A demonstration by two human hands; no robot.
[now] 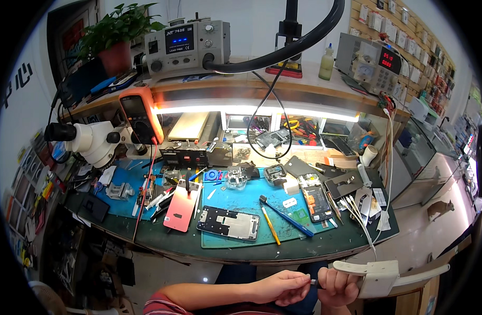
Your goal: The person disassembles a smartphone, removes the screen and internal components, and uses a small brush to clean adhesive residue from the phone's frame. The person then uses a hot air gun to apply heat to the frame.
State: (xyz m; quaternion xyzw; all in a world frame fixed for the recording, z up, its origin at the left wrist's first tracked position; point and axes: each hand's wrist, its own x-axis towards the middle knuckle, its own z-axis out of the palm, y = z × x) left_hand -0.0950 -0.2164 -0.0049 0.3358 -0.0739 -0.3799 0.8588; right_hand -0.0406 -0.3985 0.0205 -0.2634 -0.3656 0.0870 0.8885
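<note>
My left hand is in front of the bench's near edge, thumb and fingers pinched together. Just to its right my right hand is curled closed, knuckles up. Between the two shows a small pale piece, too tiny to name; most of whatever they hold is hidden by the fingers. A cream plastic part with curved arms is right beside my right hand. On the bench lie a bare phone frame, a pink phone back, an opened phone, a blue brush and a yellow-handled tool.
A blue mat covers part of the dark green bench. A microscope and an orange multimeter stand at left. On the shelf are a grey soldering station and a power supply. White cables hang at right.
</note>
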